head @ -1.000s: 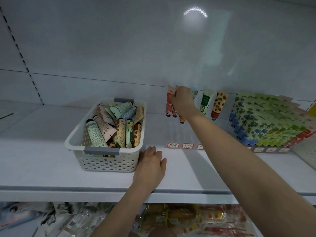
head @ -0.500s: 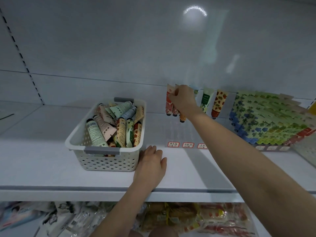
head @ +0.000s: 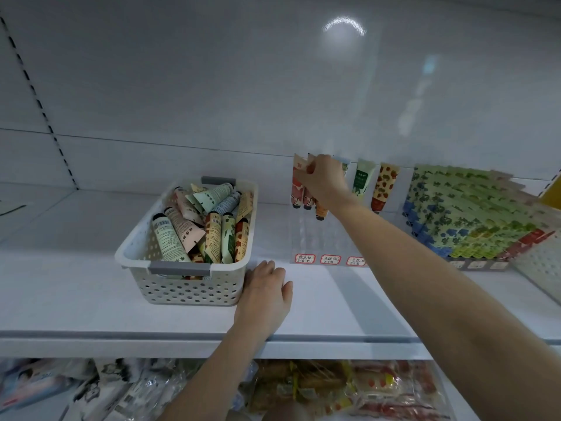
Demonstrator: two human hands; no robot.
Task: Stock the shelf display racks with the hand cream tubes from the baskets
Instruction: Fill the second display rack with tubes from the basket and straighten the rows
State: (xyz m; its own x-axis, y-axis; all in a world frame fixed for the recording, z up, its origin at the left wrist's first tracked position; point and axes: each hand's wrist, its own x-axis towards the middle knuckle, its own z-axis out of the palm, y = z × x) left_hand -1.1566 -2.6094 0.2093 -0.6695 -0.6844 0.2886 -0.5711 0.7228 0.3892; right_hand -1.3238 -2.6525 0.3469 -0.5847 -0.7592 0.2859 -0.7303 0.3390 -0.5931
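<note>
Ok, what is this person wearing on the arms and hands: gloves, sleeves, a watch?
Nothing visible. The left hand and right hand are ungloved, and no rings show on the sides in view. The left forearm and right forearm are bare up to the frame's edge: no sleeve, watch or bracelet at either wrist.

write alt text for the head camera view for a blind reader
A person's right hand grips a hand cream tube among others standing in a clear rack at the back of a white shelf. The left hand rests flat on the shelf beside a white basket full of tubes.
</note>
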